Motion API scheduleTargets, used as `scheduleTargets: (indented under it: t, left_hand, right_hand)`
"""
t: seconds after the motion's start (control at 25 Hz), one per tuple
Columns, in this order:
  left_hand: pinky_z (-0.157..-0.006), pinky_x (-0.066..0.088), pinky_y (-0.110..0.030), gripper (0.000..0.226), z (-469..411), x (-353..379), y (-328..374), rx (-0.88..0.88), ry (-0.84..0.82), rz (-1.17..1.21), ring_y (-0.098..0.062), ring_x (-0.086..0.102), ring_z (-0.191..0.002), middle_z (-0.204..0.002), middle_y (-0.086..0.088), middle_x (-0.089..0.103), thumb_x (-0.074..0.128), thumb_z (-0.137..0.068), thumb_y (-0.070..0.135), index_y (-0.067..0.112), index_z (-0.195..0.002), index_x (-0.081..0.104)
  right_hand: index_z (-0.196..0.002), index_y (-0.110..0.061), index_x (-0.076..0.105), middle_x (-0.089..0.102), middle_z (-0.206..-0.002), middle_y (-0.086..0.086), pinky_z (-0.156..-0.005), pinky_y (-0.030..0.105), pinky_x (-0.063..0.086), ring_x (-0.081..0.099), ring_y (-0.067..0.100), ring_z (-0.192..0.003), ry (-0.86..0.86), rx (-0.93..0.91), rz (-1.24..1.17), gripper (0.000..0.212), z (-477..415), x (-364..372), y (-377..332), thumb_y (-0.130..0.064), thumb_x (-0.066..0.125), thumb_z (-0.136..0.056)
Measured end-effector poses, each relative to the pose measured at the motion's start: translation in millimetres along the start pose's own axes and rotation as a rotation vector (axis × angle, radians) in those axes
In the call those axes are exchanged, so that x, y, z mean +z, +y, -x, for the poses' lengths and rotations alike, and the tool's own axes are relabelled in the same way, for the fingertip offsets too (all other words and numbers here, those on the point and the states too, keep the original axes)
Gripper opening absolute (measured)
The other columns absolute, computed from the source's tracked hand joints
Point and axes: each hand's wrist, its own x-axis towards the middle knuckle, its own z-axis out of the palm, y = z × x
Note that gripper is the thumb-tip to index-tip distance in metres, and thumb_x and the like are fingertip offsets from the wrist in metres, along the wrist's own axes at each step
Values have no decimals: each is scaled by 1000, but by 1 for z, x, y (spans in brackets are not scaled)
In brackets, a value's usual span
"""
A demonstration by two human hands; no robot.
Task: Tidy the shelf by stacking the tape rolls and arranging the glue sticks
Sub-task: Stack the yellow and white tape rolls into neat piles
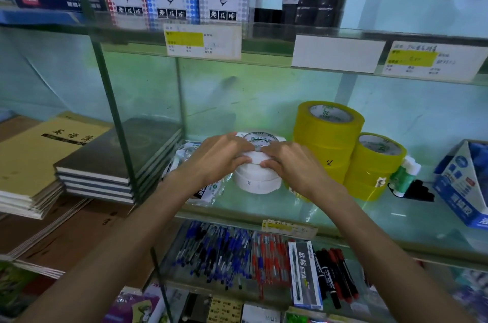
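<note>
White tape, the top white roll (255, 156), lies flat with its core upright on the lower white roll (257, 184) on the glass shelf (264, 206). Your left hand (219, 157) and right hand (290, 164) grip opposite sides of it, equally near. Its edges seem slightly off-centre.
</note>
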Motion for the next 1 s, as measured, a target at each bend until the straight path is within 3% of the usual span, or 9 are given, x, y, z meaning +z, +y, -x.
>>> scheduleTargets:
  t: [0.16,0.32,0.48,0.68,0.84,1.0]
  left_hand:
    - [-75,49,-37,21,4,0,2,-19,9,27,-21,59,-96,-104,2,67,56,-91,33,24,-108,64]
    - [-79,49,-41,16,5,2,14,-64,28,-4,-24,55,-100,-100,0,65,55,-91,29,20,-101,64]
    - [-74,49,-40,12,8,7,29,-139,57,-54,-27,54,-102,-100,-6,63,52,-93,20,15,-99,61]
    - [-74,49,-42,16,10,6,30,-185,62,0,-29,56,-97,-102,-5,63,54,-91,21,17,-104,62]
    - [-71,46,-35,22,12,15,37,-219,146,-11,-26,59,-94,-105,-2,63,53,-87,18,17,-108,60]
    - [-71,50,-28,24,16,23,52,-251,314,4,-19,63,-92,-105,-4,67,55,-84,15,12,-106,64]
  right_hand:
    - [-98,-17,60,63,-103,6,-60,34,39,60,30,-89,-16,10,46,18,1,2,-3,-33,54,-93]
    - [-113,-17,54,57,-120,7,-66,34,42,57,30,-102,1,42,83,23,8,8,-8,-31,49,-96]
    - [-119,-17,50,52,-133,8,-78,40,50,49,29,-122,33,94,58,26,13,14,-13,-28,48,-96]
    - [-123,-18,51,50,-139,9,-80,39,49,47,27,-126,47,116,60,30,13,18,-12,-29,48,-95]
    - [-128,-20,50,45,-144,8,-81,38,49,46,27,-126,73,136,23,33,15,17,-13,-30,47,-96]
    - [-130,-12,51,47,-142,11,-100,37,41,37,27,-136,169,155,-54,36,21,21,-23,-25,48,-97]
